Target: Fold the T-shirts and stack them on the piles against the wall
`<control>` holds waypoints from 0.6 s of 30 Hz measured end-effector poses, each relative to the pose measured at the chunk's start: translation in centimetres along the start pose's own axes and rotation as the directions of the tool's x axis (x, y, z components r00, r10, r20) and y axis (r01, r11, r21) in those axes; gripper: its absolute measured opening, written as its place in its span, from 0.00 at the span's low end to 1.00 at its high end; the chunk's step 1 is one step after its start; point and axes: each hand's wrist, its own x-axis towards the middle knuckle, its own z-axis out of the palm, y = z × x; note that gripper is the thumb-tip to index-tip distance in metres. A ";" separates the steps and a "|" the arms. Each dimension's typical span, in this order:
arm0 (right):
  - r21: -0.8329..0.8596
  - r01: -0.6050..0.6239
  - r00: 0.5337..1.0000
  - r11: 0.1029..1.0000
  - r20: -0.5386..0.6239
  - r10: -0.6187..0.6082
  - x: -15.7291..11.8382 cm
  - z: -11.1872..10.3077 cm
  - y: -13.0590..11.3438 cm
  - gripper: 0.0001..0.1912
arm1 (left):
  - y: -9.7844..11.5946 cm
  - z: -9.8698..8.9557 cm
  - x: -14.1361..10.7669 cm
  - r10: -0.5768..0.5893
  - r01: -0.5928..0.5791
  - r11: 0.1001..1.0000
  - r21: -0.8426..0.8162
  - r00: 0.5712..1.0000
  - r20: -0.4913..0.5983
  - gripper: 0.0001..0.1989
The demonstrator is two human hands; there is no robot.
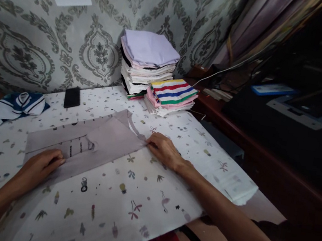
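A greyish-mauve T-shirt [111, 136] with dark printed lettering lies folded lengthwise into a long strip on the table, its neckline toward the right. My right hand [163, 150] is closed, pinching the shirt's corner beside the collar. At the near left part of the shirt, my left hand [41, 166] has its fingers curled together on the cloth near the lower edge. Its fingertips are partly hidden, but they appear to grip the fabric.
Behind stand a tall stack of folded clothes [150, 50] and a lower pile topped by a striped cloth [174, 91]. A black phone [72, 97] and a crumpled blue-and-white garment [20, 106] lie at the back left. The patterned table [118, 221] meets dark furniture [280, 166] at the right.
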 end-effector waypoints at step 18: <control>0.067 -0.167 0.986 0.984 -0.016 0.169 1.7 1.2 -1.2 0.04 | -0.3 0.4 0.0 0.014 -0.014 1.000 -0.007 1.000 -0.021 0.22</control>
